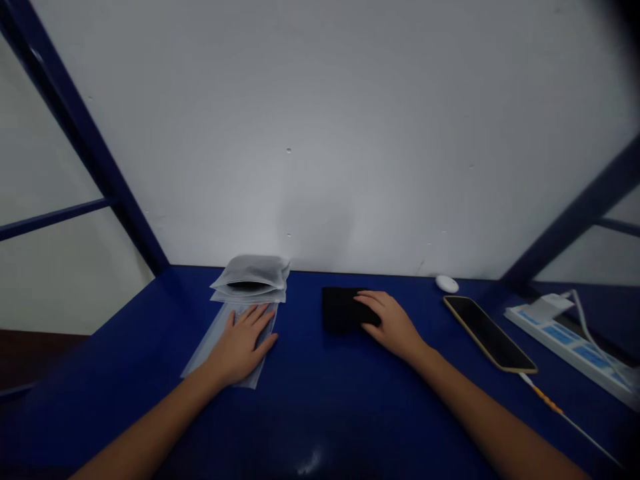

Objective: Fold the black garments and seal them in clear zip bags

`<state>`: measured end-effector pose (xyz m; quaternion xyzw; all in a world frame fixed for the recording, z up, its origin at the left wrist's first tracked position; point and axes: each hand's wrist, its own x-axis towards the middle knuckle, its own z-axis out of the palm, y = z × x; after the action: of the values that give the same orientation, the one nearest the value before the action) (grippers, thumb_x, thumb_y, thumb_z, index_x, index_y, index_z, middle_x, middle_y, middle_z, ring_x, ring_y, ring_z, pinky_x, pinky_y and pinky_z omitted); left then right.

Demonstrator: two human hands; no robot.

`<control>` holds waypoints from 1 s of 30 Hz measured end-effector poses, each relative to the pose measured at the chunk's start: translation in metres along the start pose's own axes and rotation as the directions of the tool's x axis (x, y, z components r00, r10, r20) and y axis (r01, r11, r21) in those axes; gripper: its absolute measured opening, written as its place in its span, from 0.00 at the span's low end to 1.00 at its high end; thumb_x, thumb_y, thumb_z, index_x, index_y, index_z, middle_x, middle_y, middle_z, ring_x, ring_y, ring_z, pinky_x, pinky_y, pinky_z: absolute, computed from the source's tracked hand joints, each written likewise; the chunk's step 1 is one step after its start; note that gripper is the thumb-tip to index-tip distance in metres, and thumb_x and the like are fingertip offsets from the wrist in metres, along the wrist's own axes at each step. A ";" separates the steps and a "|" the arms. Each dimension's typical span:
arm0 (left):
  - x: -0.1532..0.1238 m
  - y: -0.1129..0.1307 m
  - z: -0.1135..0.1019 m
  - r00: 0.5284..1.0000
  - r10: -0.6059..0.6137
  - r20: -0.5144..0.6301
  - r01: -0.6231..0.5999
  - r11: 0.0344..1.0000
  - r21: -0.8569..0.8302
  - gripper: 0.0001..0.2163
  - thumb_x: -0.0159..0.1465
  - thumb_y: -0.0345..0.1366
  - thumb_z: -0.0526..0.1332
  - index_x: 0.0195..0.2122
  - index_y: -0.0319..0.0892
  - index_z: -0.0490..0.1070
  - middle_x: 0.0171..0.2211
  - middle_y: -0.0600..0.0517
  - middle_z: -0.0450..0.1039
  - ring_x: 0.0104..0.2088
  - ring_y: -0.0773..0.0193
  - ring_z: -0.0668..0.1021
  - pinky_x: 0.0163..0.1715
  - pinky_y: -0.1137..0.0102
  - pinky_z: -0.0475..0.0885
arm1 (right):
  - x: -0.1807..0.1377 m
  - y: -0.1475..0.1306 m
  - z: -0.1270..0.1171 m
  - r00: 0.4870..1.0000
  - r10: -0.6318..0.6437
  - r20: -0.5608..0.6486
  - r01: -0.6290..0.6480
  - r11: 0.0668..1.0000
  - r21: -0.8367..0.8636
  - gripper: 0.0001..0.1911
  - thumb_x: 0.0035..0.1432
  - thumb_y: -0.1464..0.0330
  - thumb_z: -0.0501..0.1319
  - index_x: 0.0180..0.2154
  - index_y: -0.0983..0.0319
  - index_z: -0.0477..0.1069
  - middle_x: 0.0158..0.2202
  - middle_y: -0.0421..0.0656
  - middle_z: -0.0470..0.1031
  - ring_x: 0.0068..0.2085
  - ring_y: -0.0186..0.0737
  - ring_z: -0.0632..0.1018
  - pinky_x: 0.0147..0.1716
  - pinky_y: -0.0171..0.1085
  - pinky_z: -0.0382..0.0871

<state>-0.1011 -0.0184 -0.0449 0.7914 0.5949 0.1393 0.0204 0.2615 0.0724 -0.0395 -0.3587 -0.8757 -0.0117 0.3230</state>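
Note:
My left hand [245,343] lies flat with its fingers spread on a clear plastic bag [203,357], which is stretched out on the blue table. Just beyond those fingertips sits a small stack of frosted zip bags [257,270]; the top one gapes at its near edge and something dark shows inside. A compact black bundle [343,310], which looks like folded cloth, lies right of the bags. Over its right end my right hand [393,327] is curled, fingers on top and thumb at the near side.
On the right of the blue table [310,413] lie a white rounded case [447,284], a phone [487,333] with a charging cable [547,400], and a power strip [565,340] with a plugged-in adapter. A white wall [375,133] and blue metal posts [95,133] border the table.

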 end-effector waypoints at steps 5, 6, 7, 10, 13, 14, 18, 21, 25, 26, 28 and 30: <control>0.009 0.046 -0.016 0.967 0.189 -0.169 -0.186 0.982 0.035 0.16 0.70 0.43 0.53 0.52 0.43 0.72 0.53 0.45 0.73 0.54 0.49 0.71 0.58 0.49 0.62 | 0.002 -0.013 -0.009 0.980 0.184 -0.079 -0.177 0.980 0.086 0.15 0.55 0.71 0.57 0.44 0.57 0.74 0.41 0.45 0.80 0.41 0.48 0.79 0.43 0.48 0.72; 0.012 0.062 -0.017 0.962 0.199 -0.189 -0.203 0.979 -0.004 0.15 0.70 0.42 0.53 0.53 0.43 0.71 0.52 0.45 0.73 0.53 0.50 0.72 0.55 0.53 0.65 | 0.004 -0.015 -0.012 0.959 0.270 -0.086 -0.256 0.956 0.145 0.13 0.56 0.70 0.57 0.43 0.58 0.75 0.38 0.44 0.80 0.38 0.47 0.79 0.41 0.47 0.72; 0.017 0.080 -0.016 0.960 0.206 -0.190 -0.220 0.974 -0.054 0.16 0.70 0.42 0.54 0.54 0.42 0.69 0.53 0.44 0.72 0.53 0.52 0.72 0.53 0.55 0.67 | 0.005 -0.017 -0.014 0.929 0.360 -0.081 -0.335 0.915 0.225 0.12 0.57 0.68 0.57 0.42 0.58 0.75 0.36 0.43 0.80 0.37 0.46 0.79 0.38 0.45 0.72; 0.035 0.124 -0.006 0.966 0.212 -0.146 -0.228 0.969 -0.101 0.25 0.66 0.47 0.58 0.61 0.43 0.62 0.56 0.42 0.70 0.55 0.48 0.71 0.54 0.52 0.66 | 0.008 -0.013 -0.019 0.838 0.546 0.020 -0.493 0.740 0.457 0.11 0.60 0.63 0.56 0.37 0.60 0.74 0.32 0.42 0.79 0.33 0.43 0.78 0.31 0.39 0.71; 0.055 0.141 0.006 0.977 0.175 -0.120 -0.177 0.984 -0.003 0.22 0.64 0.38 0.60 0.60 0.45 0.64 0.56 0.43 0.71 0.54 0.45 0.71 0.54 0.46 0.64 | 0.005 0.002 -0.024 0.802 0.588 0.103 -0.575 0.713 0.401 0.10 0.59 0.63 0.56 0.35 0.61 0.73 0.31 0.42 0.78 0.32 0.42 0.78 0.29 0.37 0.70; 0.062 0.140 0.007 0.979 0.165 -0.120 -0.161 0.986 0.037 0.19 0.64 0.34 0.59 0.57 0.47 0.67 0.54 0.44 0.72 0.54 0.46 0.71 0.53 0.45 0.64 | 0.003 0.008 -0.025 0.795 0.595 0.115 -0.600 0.743 0.296 0.09 0.59 0.64 0.55 0.35 0.61 0.72 0.31 0.42 0.78 0.33 0.42 0.78 0.30 0.37 0.70; 0.076 0.117 0.003 0.974 0.125 -0.191 -0.092 0.980 0.174 0.15 0.62 0.26 0.57 0.47 0.49 0.73 0.53 0.47 0.73 0.53 0.46 0.71 0.54 0.44 0.61 | -0.005 0.027 -0.033 0.751 0.642 0.154 -0.630 0.767 -0.121 0.08 0.60 0.66 0.55 0.37 0.60 0.72 0.34 0.45 0.79 0.36 0.44 0.79 0.32 0.37 0.68; 0.076 0.095 -0.003 0.965 0.062 -0.254 -0.007 0.977 0.212 0.16 0.59 0.25 0.58 0.47 0.46 0.74 0.55 0.46 0.71 0.53 0.44 0.70 0.53 0.47 0.64 | -0.008 0.036 -0.040 0.701 0.697 0.152 -0.656 0.714 -0.247 0.08 0.59 0.66 0.57 0.39 0.61 0.72 0.34 0.49 0.79 0.36 0.48 0.80 0.32 0.39 0.66; 0.074 0.075 -0.008 0.937 0.026 -0.347 0.056 0.973 0.224 0.20 0.58 0.25 0.58 0.50 0.46 0.74 0.58 0.46 0.68 0.55 0.42 0.68 0.50 0.48 0.68 | -0.010 0.047 -0.059 0.642 0.757 0.117 -0.668 0.628 -0.399 0.11 0.59 0.66 0.56 0.41 0.64 0.71 0.36 0.54 0.79 0.39 0.53 0.80 0.37 0.42 0.66; 0.074 0.072 -0.008 0.926 0.031 -0.377 0.056 0.974 0.218 0.19 0.60 0.25 0.57 0.51 0.46 0.74 0.58 0.45 0.68 0.55 0.42 0.68 0.50 0.48 0.68 | -0.011 0.049 -0.065 0.631 0.768 0.109 -0.668 0.610 -0.426 0.11 0.59 0.67 0.56 0.42 0.66 0.71 0.36 0.55 0.79 0.40 0.54 0.80 0.39 0.44 0.66; 0.074 0.072 -0.010 0.898 0.055 -0.436 0.033 0.981 0.191 0.18 0.62 0.27 0.56 0.51 0.44 0.74 0.58 0.45 0.68 0.54 0.43 0.68 0.51 0.48 0.68 | -0.013 0.052 -0.075 0.616 0.783 0.086 -0.671 0.578 -0.464 0.13 0.60 0.67 0.56 0.44 0.68 0.70 0.38 0.57 0.78 0.42 0.57 0.79 0.42 0.47 0.65; 0.074 0.078 -0.009 0.878 0.111 -0.466 -0.043 0.987 0.154 0.17 0.64 0.27 0.55 0.52 0.42 0.73 0.59 0.44 0.67 0.55 0.45 0.68 0.54 0.49 0.67 | -0.014 0.052 -0.081 0.629 0.776 0.043 -0.663 0.565 -0.492 0.17 0.61 0.67 0.57 0.50 0.68 0.68 0.44 0.58 0.76 0.48 0.58 0.76 0.46 0.50 0.64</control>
<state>-0.0116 0.0278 -0.0061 0.7560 0.5582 0.2869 -0.1859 0.3476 0.0819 0.0059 -0.7466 -0.6578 -0.0248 0.0959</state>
